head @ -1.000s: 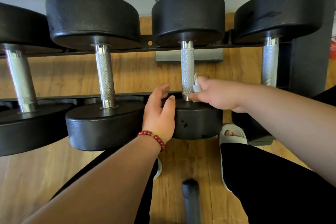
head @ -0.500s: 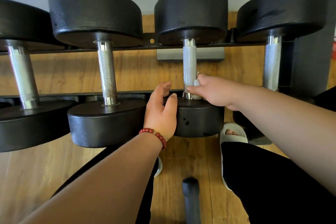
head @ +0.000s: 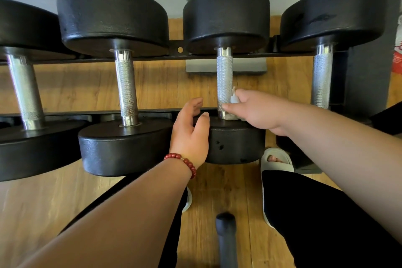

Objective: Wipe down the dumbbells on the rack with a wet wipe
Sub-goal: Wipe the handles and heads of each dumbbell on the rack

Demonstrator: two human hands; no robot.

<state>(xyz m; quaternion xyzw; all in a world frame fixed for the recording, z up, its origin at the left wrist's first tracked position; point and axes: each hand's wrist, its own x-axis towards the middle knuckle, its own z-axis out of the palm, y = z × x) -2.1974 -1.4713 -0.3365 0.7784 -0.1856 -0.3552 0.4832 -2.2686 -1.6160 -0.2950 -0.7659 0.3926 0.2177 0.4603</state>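
Toward the right end of the black steel rack point(head: 152, 59), third place from its left end, the white crumpled wet wipe point(head: 233, 99) is sitting against the near end of a knurled chrome handle point(head: 224, 80), just above the collar. That handle is joining two round black cast-iron heads; the near head point(head: 235, 143) is overhanging the rack's front rail and the far one is lying beyond the rear rail.

The right hand point(head: 254, 111) is pinching the wet wipe onto the handle, with the thumb crossing the front of the steel. Its other fingers are hidden behind. The left hand point(head: 190, 135) is lying loosely spread and slightly bent against the left side of the near head, holding nothing. A red bead bracelet point(head: 185, 162) is circling that wrist.

Assessment: the wet wipe is looking limp, light and damp, and is likely to snag on the knurling. It is best kept bunched between thumb and fingertips. The dumbbell is appearing heavy and rigid, so it is better wiped in place and steadied at a head than lifted. Wet chrome may be turning slippery.

Neighbouring units are lying across the same rails: a rust-flecked dumbbell point(head: 127, 85) just to the left, a larger one point(head: 26, 91) at the left end, and another point(head: 322, 80) at the right end. Below, a wooden floor point(head: 65, 191), a white slipper point(head: 276, 156) and black trousers point(head: 315, 213) are showing.
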